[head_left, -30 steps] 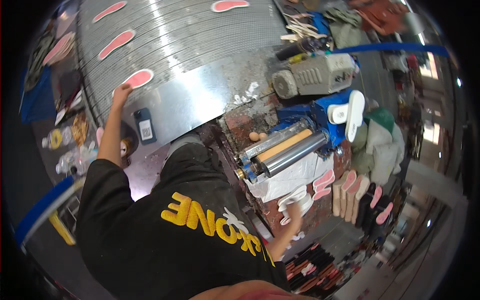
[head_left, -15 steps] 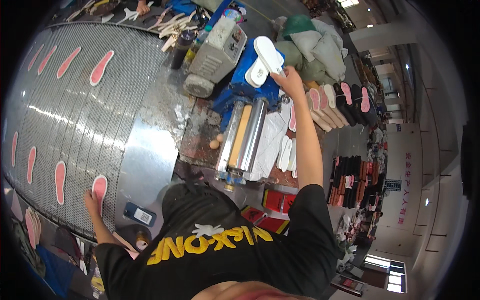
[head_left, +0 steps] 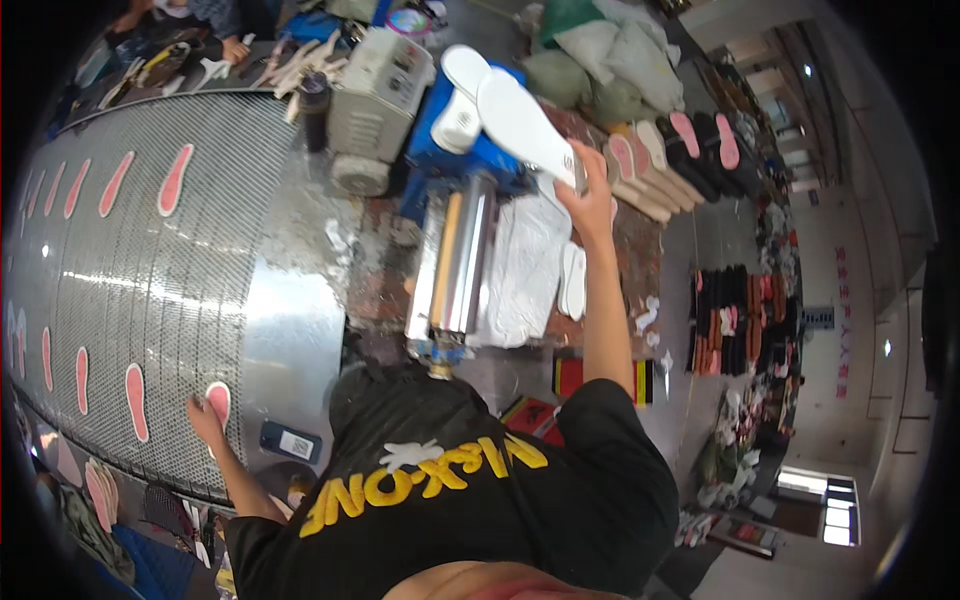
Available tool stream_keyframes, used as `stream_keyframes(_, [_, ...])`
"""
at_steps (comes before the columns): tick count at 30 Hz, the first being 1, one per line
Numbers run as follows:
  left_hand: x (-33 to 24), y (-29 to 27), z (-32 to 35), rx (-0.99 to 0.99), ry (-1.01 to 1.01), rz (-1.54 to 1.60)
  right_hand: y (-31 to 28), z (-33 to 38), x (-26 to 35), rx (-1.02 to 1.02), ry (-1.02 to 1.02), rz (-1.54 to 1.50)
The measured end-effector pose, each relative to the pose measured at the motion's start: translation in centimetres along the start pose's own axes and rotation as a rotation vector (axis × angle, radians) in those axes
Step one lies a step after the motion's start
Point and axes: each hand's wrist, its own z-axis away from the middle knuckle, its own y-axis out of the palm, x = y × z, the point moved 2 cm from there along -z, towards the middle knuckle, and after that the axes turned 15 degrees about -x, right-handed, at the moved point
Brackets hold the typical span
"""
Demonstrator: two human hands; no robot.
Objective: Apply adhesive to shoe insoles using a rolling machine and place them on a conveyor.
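In the head view, the right hand (head_left: 588,195) is pinching, between fingers and thumb, the lower right end of a flat white sole-shaped piece (head_left: 522,122), whose long axis is slanting from upper left down towards that hand. The piece is lying up and to the left of the right hand, much nearer to it than to the left, and is partly overlapping other white sole-shaped pieces (head_left: 459,118) above a blue metal machine housing (head_left: 484,160). Below the housing, a shiny silver metal roller (head_left: 472,265) is standing between the two hands. Well apart at lower left, the left hand (head_left: 205,418) is touching the left edge of a pink insole with a white rim (head_left: 220,400); whether it is pinching or only resting there, I cannot tell. That insole is lying on a grey metal mesh belt (head_left: 200,265), its long axis running roughly up and down, just beside a smooth metal surface (head_left: 290,330).
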Motion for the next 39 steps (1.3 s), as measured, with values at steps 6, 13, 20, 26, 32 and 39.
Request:
stream_keyframes(6, [-26.8, 0.4, 8.9, 0.330, 0.551, 0.528, -9.5, 14.8, -1.6, 0.132, 0.346, 0.053])
stream_keyframes(13, [-49.3, -2.7, 18.4, 0.793, 1.247, 0.526, -3.1, 18.5, -0.1, 0.241, 0.316, -0.119])
stream_keyframes(20, [-50.6, -3.1, 18.0, 0.771, 1.499, 0.401, -0.4, 23.1, -0.5, -0.087, 0.851, -0.460])
stream_keyframes(26, [-48.1, -2.6, 12.7, 0.619, 1.587, 0.362, 0.1, 36.1, -7.4, 0.198, 1.183, -0.272])
stream_keyframes(32, [-38.6, -0.1, 6.4, 0.713, 1.264, 0.364, -0.6, 49.0, -11.6, 0.548, 1.308, -0.072])
stream_keyframes(39, [-19.3, 4.8, 7.2, 1.094, -0.714, 1.119, -1.9, 52.6, -10.1, 0.656, 1.155, -0.157])
